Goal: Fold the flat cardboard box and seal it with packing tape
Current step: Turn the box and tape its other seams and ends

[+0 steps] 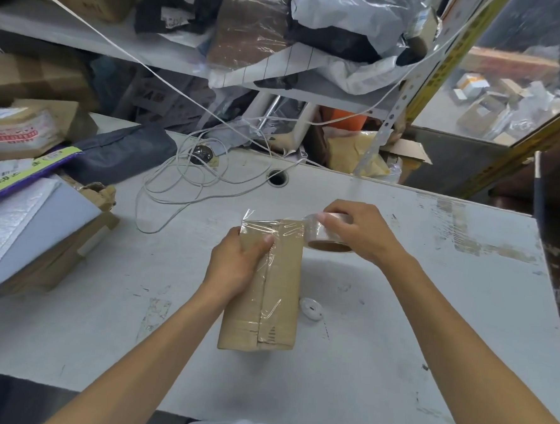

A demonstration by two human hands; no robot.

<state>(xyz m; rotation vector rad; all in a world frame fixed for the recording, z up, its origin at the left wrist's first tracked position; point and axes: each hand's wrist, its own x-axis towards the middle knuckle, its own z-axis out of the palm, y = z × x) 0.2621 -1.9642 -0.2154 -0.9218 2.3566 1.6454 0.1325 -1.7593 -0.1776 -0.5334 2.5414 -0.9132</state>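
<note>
Box: a folded brown cardboard box point(277, 287) stands over the middle of the white surface point(429, 319), long side running away from the person, clear tape along its centre seam and across its far end.
Left hand: the left hand point(236, 265) grips the box at its far left part, fingers wrapped round the left side and the thumb pressed on the top face beside the taped seam.
Right hand: the right hand point(362, 233) is clamped on the tape roll point(328, 234), fingers curled over its top, just beside the box's far right corner.
Tape: a clear strip runs from the roll onto the far end of the box; a loose corner of it sticks up at the far left edge.
Small disc: a white round object point(311, 308) lies on the surface just right of the box; what it is cannot be told.
Cable: a thin white cable point(188, 186) lies in loops on the far part of the surface, near a round hole point(277, 178).
Left side: padded envelopes and cardboard parcels point(26, 203) are piled at the left edge.
Behind: shelves point(170, 61) hold bags and wrapped packages.
</note>
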